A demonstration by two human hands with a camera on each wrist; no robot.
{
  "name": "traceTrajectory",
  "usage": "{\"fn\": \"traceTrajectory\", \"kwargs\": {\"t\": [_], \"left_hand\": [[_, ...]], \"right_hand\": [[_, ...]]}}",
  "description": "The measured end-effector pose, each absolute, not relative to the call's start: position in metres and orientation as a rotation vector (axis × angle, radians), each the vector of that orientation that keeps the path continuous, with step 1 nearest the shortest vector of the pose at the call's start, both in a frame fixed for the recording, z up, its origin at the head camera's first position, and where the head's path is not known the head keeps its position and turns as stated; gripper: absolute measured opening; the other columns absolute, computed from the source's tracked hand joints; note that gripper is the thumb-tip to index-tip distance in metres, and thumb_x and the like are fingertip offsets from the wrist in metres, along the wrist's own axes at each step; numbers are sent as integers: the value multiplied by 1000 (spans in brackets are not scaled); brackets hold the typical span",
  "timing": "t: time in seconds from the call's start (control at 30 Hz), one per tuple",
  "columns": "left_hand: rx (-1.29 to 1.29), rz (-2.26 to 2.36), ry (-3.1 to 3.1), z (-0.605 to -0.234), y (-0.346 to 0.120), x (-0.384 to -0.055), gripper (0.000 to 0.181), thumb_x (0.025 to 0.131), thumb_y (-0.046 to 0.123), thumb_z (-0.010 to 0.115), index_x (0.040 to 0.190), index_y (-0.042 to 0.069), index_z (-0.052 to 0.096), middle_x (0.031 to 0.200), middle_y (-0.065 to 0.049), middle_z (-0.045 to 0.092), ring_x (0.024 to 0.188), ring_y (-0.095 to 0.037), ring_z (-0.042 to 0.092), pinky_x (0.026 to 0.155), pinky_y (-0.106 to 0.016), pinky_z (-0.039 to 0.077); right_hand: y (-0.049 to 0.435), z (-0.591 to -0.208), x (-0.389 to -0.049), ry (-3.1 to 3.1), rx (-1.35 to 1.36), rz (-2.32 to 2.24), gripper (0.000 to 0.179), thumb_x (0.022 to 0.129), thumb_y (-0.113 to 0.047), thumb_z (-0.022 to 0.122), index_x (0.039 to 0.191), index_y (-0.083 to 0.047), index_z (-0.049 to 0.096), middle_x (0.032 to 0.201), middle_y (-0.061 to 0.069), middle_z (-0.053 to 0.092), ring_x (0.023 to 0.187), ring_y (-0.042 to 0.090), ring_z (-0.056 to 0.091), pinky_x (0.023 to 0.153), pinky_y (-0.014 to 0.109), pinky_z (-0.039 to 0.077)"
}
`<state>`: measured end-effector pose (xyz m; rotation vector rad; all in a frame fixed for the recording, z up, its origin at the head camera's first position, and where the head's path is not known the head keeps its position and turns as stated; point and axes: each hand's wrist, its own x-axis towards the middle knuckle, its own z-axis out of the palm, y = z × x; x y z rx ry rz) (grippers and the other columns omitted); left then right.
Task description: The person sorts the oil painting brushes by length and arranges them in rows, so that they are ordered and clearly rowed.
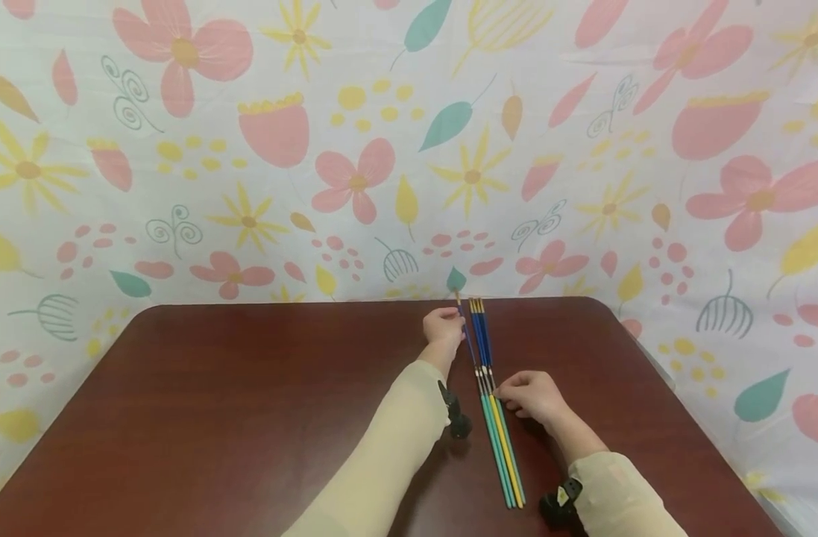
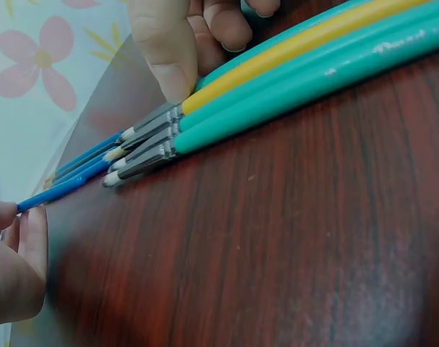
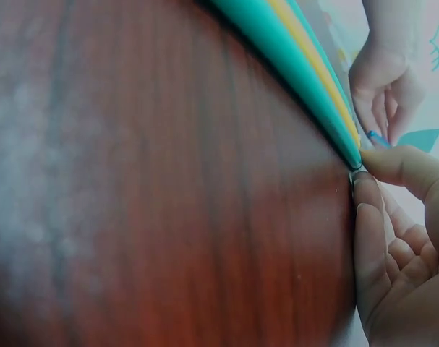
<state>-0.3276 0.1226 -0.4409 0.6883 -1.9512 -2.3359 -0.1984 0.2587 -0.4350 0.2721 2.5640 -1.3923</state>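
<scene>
In the head view, my left hand (image 1: 444,326) pinches a thin blue paintbrush (image 1: 467,344) near its far end, just left of the other blue brushes (image 1: 482,339). Its near end lies by the dark ferrules of the teal and yellow brushes. My right hand (image 1: 535,395) rests at the right side of the row, thumb and fingertips pinching the rightmost teal paintbrush (image 1: 511,451) near its ferrule. Beside it lies a yellow paintbrush (image 1: 505,447), with two more teal paintbrushes (image 1: 494,447) to its left. In the left wrist view, pale bristles (image 2: 114,153) show where the two groups meet.
The brushes lie lengthwise on a dark red-brown wooden table (image 1: 247,418), right of its middle. A white cloth (image 1: 382,179) printed with flowers hangs behind the far edge. Black wrist cameras (image 1: 457,418) are strapped at both sleeves.
</scene>
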Motion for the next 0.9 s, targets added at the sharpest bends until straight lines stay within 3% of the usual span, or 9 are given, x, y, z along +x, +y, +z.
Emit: {"fn": "traceTrajectory", "kwargs": {"t": [0.23, 0.5, 0.67, 0.77, 0.9], "left_hand": [[658, -2218, -2056, -444, 125, -328, 19, 72, -8, 73, 89, 0, 72, 78, -10, 71, 60, -21, 66, 46, -27, 53], [628, -2145, -2141, -443, 121, -328, 16, 72, -9, 74, 87, -2, 72, 78, -15, 70, 67, -26, 68, 55, -33, 57], [559, -2091, -2245, -442, 115, -327, 17, 75, -4, 73, 91, 0, 72, 81, -13, 71, 65, -24, 69, 56, -30, 57], [445, -2082, -2359, -441, 105, -325, 19, 79, 2, 72, 97, 2, 71, 86, -12, 71, 69, -25, 70, 60, -30, 57], [183, -1913, -2592, -435, 75, -321, 24, 85, 17, 69, 106, 5, 69, 100, -11, 70, 90, -25, 68, 77, -34, 56]], "right_hand": [[255, -438, -195, 2581, 285, -1398, 25, 85, -23, 67, 94, 0, 70, 88, 10, 69, 72, 17, 63, 63, 34, 56], [251, -437, -198, 2587, 295, -1401, 27, 88, -23, 61, 96, 1, 69, 86, 10, 69, 72, 17, 64, 63, 34, 56], [251, -437, -204, 2585, 299, -1401, 29, 90, -24, 59, 97, 1, 69, 85, 10, 68, 71, 16, 64, 64, 34, 57], [252, -437, -207, 2568, 316, -1404, 29, 90, -25, 58, 97, 1, 69, 83, 9, 68, 71, 16, 64, 64, 34, 57], [257, -436, -214, 2539, 270, -1420, 32, 91, -25, 55, 101, 3, 67, 82, 8, 69, 71, 14, 64, 65, 33, 57]]}}
